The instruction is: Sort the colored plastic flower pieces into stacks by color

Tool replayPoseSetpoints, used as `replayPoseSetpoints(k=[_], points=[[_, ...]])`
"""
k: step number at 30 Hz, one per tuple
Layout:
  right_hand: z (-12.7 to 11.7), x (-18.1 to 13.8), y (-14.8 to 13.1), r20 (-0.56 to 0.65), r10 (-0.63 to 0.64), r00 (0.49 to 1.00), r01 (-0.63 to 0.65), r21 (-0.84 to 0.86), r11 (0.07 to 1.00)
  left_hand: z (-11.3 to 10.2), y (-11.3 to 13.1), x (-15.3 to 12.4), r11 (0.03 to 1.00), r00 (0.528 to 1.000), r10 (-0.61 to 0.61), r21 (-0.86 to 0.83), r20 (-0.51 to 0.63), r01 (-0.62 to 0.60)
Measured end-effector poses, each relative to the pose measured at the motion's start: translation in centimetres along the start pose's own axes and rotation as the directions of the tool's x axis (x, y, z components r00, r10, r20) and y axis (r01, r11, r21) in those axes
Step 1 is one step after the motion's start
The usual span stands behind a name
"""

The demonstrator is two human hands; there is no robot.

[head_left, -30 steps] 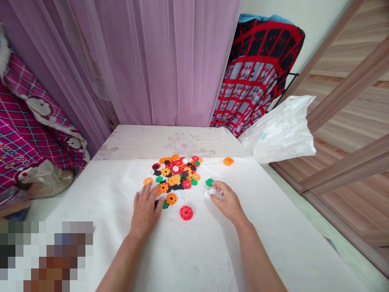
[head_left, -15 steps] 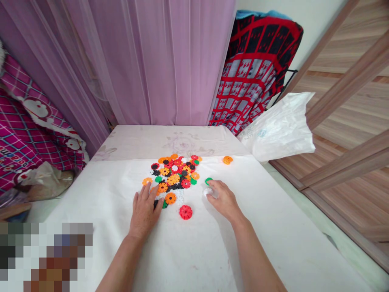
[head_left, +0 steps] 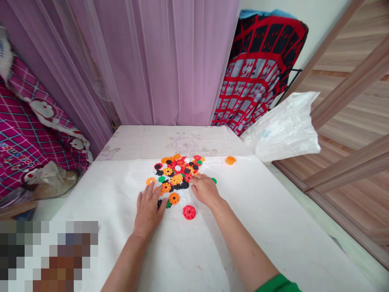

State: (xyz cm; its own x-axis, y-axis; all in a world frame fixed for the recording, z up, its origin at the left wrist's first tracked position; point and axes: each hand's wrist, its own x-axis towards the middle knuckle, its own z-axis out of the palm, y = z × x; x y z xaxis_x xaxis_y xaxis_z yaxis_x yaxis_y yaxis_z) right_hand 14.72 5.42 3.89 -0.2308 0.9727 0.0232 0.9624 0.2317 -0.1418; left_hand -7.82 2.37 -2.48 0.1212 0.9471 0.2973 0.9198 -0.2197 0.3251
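Note:
A heap of flower-shaped notched plastic discs (head_left: 176, 179) in orange, red, black, green and white lies on the white cloth. My left hand (head_left: 149, 209) rests at its near left edge, fingers spread, close to an orange disc (head_left: 174, 198) and touching some dark and green pieces. At the heap's right side, my right hand (head_left: 205, 190) has its thumb and index fingertips apart beside a red disc (head_left: 188, 177). Its other fingers are partly hidden. Nearer me, a larger-looking red disc (head_left: 189, 212) lies alone. Behind the right hand, a green disc (head_left: 214, 180) peeks out.
Orange discs (head_left: 230, 160) sit apart at the back right. A white plastic bag (head_left: 282, 127) stands off the table's right edge. Purple curtains (head_left: 158, 61) hang behind, and a pink checked cloth (head_left: 27, 105) is at the left.
My right hand has moved left from the green and white discs to the heap's right edge. The white disc there no longer shows. My left hand stays by the heap; the view has shifted slightly.

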Motion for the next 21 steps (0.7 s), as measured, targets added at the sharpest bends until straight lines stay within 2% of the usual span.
replayPoseSetpoints(k=[5, 10, 14, 21], points=[[-0.4, 0.4, -0.1, 0.049, 0.067, 0.997, -0.065, -0.035, 0.997, -0.1, 0.1, 0.0, 1.0, 1.0, 0.004, 0.005, -0.017, -0.004], [-0.2, 0.7, -0.9, 0.036, 0.175, 0.984, -0.172, -0.067, 0.983, 0.0, 0.2, 0.0, 1.0, 1.0, 0.006, 0.013, -0.019, -0.006], [0.1, 1.6, -0.9, 0.028, 0.178, 0.984, -0.176, -0.064, 0.982, 0.0, 0.1, 0.0, 1.0, 1.0, 0.01, 0.023, -0.01, -0.01], [0.0, 2.4, 0.7, 0.059, 0.18, 0.982, -0.18, 0.004, 0.984, 0.0, 0.2, 0.0, 1.0, 1.0, 0.015, 0.018, -0.011, -0.015]])
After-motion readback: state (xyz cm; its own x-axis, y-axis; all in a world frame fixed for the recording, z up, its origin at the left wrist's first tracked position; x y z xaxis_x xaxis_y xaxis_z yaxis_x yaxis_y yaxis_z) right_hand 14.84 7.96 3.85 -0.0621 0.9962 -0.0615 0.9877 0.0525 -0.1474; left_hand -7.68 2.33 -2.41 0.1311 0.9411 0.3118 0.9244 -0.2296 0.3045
